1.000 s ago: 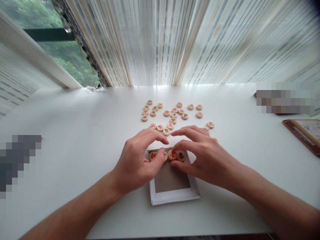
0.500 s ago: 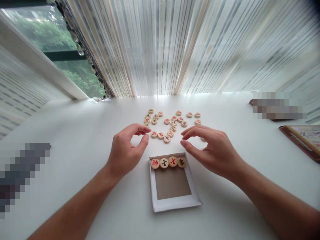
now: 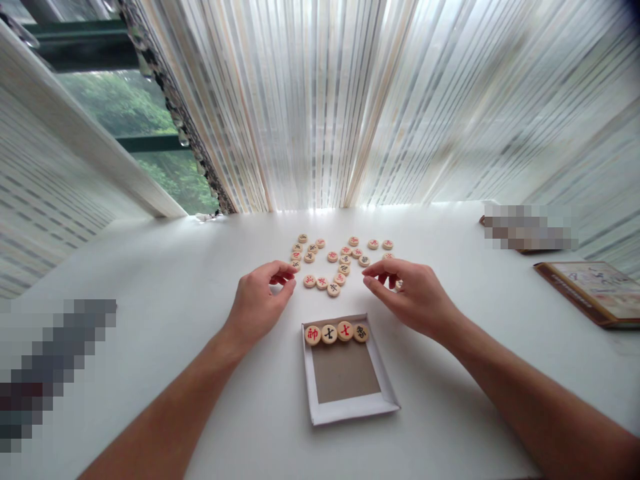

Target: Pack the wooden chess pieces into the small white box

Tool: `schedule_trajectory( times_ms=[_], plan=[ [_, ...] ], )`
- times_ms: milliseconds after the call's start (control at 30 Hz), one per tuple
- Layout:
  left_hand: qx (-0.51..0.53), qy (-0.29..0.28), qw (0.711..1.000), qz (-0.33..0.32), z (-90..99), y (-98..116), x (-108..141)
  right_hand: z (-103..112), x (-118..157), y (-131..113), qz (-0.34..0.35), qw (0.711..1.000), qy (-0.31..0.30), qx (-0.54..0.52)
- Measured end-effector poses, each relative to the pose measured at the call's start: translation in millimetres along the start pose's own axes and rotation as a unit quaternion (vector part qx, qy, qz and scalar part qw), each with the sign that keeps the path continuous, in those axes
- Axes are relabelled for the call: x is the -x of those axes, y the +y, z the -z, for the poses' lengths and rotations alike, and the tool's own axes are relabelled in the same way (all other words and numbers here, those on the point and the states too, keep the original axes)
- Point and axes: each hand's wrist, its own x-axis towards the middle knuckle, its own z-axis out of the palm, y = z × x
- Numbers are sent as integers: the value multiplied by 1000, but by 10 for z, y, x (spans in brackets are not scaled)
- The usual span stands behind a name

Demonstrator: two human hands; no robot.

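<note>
My left hand [image 3: 265,297] hovers beside the left column of Chinese chess pieces, its thumb and fingers apart with nothing between them. A round wooden piece [image 3: 309,281] with a red character lies just right of its fingertips. Across from it, my right hand [image 3: 407,293] is held over the table with thumb and forefinger apart, partly covering a piece behind it. Between and beyond the hands lie several pieces with red or black characters, such as a black-marked one [image 3: 333,289]. Nearer to me, a shallow white box [image 3: 357,405] holds a row of several pieces [image 3: 329,334] along its far side.
A brown-edged flat box [image 3: 590,293] lies at the right of the white table [image 3: 240,427]. Behind it is a blurred-out object [image 3: 530,228], and another [image 3: 55,373] is at the left edge. A striped curtain [image 3: 310,107] hangs along the table's far side.
The view has tilted up a little, so the table sits lower. My right hand has moved slightly forward toward the pieces, its fingers more curled. The pieces and box stay in place.
</note>
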Motion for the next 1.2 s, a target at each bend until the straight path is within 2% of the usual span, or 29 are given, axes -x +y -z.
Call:
schedule_trajectory(
  times_ms=[133, 333, 433, 633, 867, 1033, 1200],
  plan=[
    [-7, -8, 1000, 0, 1, 0, -11, 71, -77, 91, -36, 999, 12, 7],
    [-14, -6, 1000, 4, 9, -25, -21, 292, -216, 298, -98, 994, 53, 13],
    [-17, -5, 1000, 5, 10, -33, -20, 337, -237, 372, -118, 991, 53, 30],
    [-23, -8, 1000, 1, -5, -39, -30, 220, -258, 394, -111, 991, 12, 79],
    [-23, -18, 1000, -11, -22, -10, -9, -4, -450, 348, -70, 988, -36, 132],
    [-18, -15, 1000, -13, -16, 6, -8, -113, -532, 344, -62, 986, -42, 149],
    [-10, -14, 1000, -17, -20, 17, 4, -73, -481, 331, -71, 990, -32, 114]
  ],
)
